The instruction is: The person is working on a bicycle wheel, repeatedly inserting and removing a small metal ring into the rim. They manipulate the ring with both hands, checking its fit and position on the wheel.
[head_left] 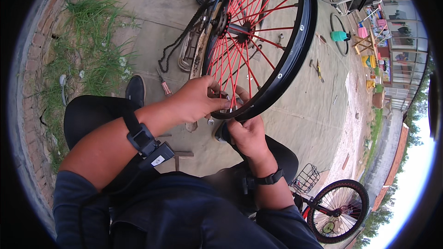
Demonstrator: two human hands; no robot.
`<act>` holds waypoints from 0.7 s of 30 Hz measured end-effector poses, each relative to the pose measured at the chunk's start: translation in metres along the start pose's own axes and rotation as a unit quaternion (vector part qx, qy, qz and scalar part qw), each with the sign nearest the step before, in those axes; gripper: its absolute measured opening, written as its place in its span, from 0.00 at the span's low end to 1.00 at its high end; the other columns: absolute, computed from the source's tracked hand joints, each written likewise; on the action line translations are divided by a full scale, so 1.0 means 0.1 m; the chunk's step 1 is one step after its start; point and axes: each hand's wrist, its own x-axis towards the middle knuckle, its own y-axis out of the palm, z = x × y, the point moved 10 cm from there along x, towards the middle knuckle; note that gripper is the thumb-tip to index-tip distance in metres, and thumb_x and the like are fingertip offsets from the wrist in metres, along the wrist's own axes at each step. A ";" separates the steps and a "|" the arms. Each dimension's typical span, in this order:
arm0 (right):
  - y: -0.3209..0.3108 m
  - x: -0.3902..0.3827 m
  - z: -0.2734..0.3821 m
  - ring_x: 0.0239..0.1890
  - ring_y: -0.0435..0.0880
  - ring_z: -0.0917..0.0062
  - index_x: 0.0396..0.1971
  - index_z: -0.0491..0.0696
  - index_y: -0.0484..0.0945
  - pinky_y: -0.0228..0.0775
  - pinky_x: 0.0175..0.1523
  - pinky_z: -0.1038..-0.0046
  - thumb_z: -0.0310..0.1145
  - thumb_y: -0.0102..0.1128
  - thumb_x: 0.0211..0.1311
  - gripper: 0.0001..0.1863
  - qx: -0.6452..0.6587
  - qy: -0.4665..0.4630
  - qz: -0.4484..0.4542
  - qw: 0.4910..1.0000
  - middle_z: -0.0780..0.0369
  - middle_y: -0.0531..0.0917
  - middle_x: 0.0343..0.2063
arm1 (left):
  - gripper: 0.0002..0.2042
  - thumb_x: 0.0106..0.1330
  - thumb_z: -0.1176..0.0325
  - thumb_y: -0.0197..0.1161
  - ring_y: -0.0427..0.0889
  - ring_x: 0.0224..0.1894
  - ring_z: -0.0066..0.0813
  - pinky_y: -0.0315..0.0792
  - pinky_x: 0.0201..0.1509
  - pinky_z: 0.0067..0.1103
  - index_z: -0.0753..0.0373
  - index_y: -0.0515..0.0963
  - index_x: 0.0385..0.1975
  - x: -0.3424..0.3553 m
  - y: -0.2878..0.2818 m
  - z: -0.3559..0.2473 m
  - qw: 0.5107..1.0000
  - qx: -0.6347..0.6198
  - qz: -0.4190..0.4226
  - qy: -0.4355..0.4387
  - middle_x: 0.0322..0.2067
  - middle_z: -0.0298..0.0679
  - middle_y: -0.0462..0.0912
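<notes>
A bicycle wheel with a black rim [301, 32] and red spokes stands tilted before me, with a chain [170, 48] hanging beside its hub [244, 32]. My left hand [200, 101] reaches among the lower spokes, fingers pinched at the inner rim on something small, partly hidden. My right hand [249, 136] is closed around the bottom of the rim, some fingertips behind the spokes. A spanner [210, 121] shows below the wheel, and a red-handled tool [165, 86] lies left of it.
Grass [94, 41] and a brick edge [34, 64] border the left. Hand tools [318, 69] lie on the right ground, near a tyre with a teal object [339, 36]. Chairs [355, 0] and stools stand farther back. Another bicycle [337, 212] is at lower right.
</notes>
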 end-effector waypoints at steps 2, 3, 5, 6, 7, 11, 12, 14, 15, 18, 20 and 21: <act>-0.01 0.00 -0.02 0.28 0.75 0.92 0.74 0.44 0.54 0.65 0.28 0.86 0.15 0.53 0.63 0.39 0.008 0.001 -0.005 1.000 0.66 0.80 0.44 | 0.15 0.66 0.75 0.71 0.83 0.36 0.21 0.77 0.35 0.19 0.70 0.74 0.47 0.05 -0.02 0.01 0.999 0.033 -0.015 0.038 0.37 0.40 0.85; -0.01 -0.01 -0.03 0.30 0.76 0.91 0.74 0.44 0.55 0.67 0.31 0.85 0.14 0.53 0.62 0.38 0.008 0.015 -0.004 1.000 0.66 0.80 0.45 | 0.15 0.66 0.75 0.70 0.83 0.37 0.21 0.77 0.36 0.20 0.70 0.74 0.47 0.07 -0.03 0.01 0.997 0.050 -0.022 0.057 0.37 0.40 0.85; -0.01 -0.03 -0.03 0.34 0.79 0.89 0.73 0.43 0.56 0.71 0.36 0.84 0.14 0.53 0.61 0.38 0.008 0.044 -0.004 0.999 0.66 0.80 0.45 | 0.14 0.65 0.74 0.71 0.82 0.37 0.21 0.78 0.38 0.22 0.71 0.75 0.45 0.07 -0.03 0.01 0.994 0.075 -0.037 0.077 0.37 0.40 0.85; 0.00 -0.01 0.04 0.38 0.79 0.87 0.73 0.40 0.55 0.71 0.42 0.83 0.16 0.54 0.62 0.38 -0.017 0.010 -0.005 1.000 0.64 0.79 0.46 | 0.14 0.65 0.73 0.71 0.82 0.38 0.21 0.78 0.39 0.22 0.71 0.75 0.45 0.06 -0.03 -0.02 0.991 0.088 -0.045 0.087 0.37 0.41 0.85; 0.02 0.01 0.09 0.42 0.79 0.85 0.73 0.37 0.53 0.70 0.47 0.82 0.18 0.54 0.62 0.38 -0.041 -0.025 -0.007 0.999 0.62 0.79 0.47 | 0.15 0.63 0.71 0.72 0.83 0.37 0.24 0.78 0.39 0.24 0.71 0.75 0.43 0.06 -0.04 -0.05 0.987 0.118 -0.055 0.092 0.37 0.42 0.85; 0.01 0.02 0.15 0.49 0.81 0.81 0.70 0.40 0.60 0.74 0.54 0.78 0.13 0.54 0.58 0.37 -0.069 -0.079 -0.020 0.994 0.64 0.79 0.48 | 0.19 0.58 0.63 0.74 0.86 0.37 0.36 0.78 0.42 0.31 0.71 0.77 0.40 -0.04 -0.08 -0.26 0.962 0.239 -0.096 0.088 0.35 0.49 0.85; 0.01 0.03 0.16 0.49 0.81 0.81 0.69 0.40 0.60 0.74 0.54 0.78 0.13 0.54 0.57 0.37 -0.060 -0.078 -0.019 0.995 0.64 0.79 0.47 | 0.21 0.56 0.61 0.74 0.86 0.37 0.40 0.78 0.42 0.32 0.71 0.77 0.40 -0.05 -0.10 -0.29 0.954 0.269 -0.106 0.081 0.34 0.51 0.85; 0.02 0.03 0.16 0.48 0.81 0.82 0.69 0.40 0.61 0.74 0.52 0.78 0.12 0.54 0.57 0.36 -0.044 -0.077 -0.018 0.996 0.63 0.79 0.47 | 0.23 0.55 0.58 0.74 0.86 0.37 0.45 0.77 0.42 0.33 0.71 0.77 0.40 -0.04 -0.10 -0.31 0.950 0.279 -0.110 0.093 0.34 0.54 0.85; 0.03 0.03 0.15 0.48 0.81 0.82 0.69 0.40 0.61 0.74 0.52 0.79 0.12 0.54 0.57 0.36 -0.041 -0.074 -0.018 0.996 0.64 0.79 0.47 | 0.24 0.54 0.57 0.74 0.86 0.38 0.48 0.77 0.43 0.34 0.71 0.77 0.40 -0.03 -0.09 -0.32 0.947 0.283 -0.111 0.098 0.34 0.55 0.85; 0.03 0.03 0.16 0.48 0.81 0.82 0.67 0.41 0.63 0.74 0.52 0.79 0.12 0.55 0.56 0.35 -0.047 -0.071 -0.017 0.996 0.64 0.79 0.46 | 0.22 0.55 0.61 0.74 0.86 0.36 0.43 0.77 0.43 0.35 0.71 0.77 0.40 -0.05 -0.09 -0.36 0.936 0.321 -0.112 0.093 0.33 0.52 0.85; 0.02 0.04 0.15 0.47 0.81 0.83 0.66 0.41 0.64 0.74 0.51 0.79 0.12 0.55 0.56 0.34 -0.068 -0.078 -0.013 0.995 0.65 0.79 0.46 | 0.19 0.59 0.63 0.73 0.85 0.32 0.37 0.77 0.38 0.32 0.71 0.77 0.41 -0.01 -0.08 -0.32 0.950 0.274 -0.080 0.122 0.31 0.48 0.84; 0.03 0.04 0.16 0.47 0.81 0.83 0.66 0.41 0.64 0.74 0.50 0.80 0.12 0.55 0.56 0.34 -0.059 -0.080 -0.014 0.995 0.65 0.79 0.45 | 0.17 0.61 0.64 0.72 0.84 0.29 0.33 0.77 0.35 0.31 0.70 0.77 0.41 0.00 -0.08 -0.31 0.956 0.251 -0.064 0.137 0.31 0.46 0.84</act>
